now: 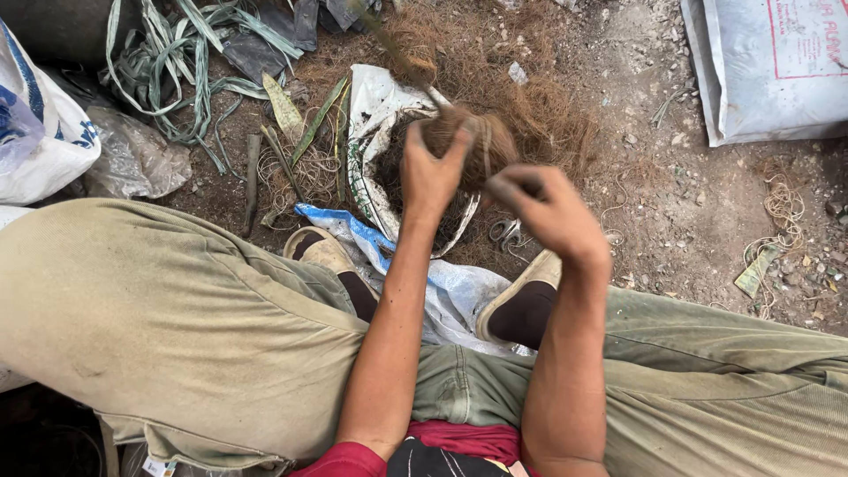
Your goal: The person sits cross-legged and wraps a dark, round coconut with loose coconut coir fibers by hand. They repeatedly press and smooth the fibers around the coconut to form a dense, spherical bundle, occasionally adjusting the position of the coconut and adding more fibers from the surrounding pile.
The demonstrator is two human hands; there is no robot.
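Above the open white sack (375, 102), a brown fibre ball (459, 141) is gripped by the left hand (430, 177), seemingly so that loose fibre drops into the sack; the right hand (552, 212), just beside the ball, is closed on a dark strand, pulled taut.

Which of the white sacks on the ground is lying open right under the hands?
The crumpled white sack between the feet, its mouth open with dark soil inside. The left hand holds a brown fibre ball over it; the other sacks lie at the frame's edges.
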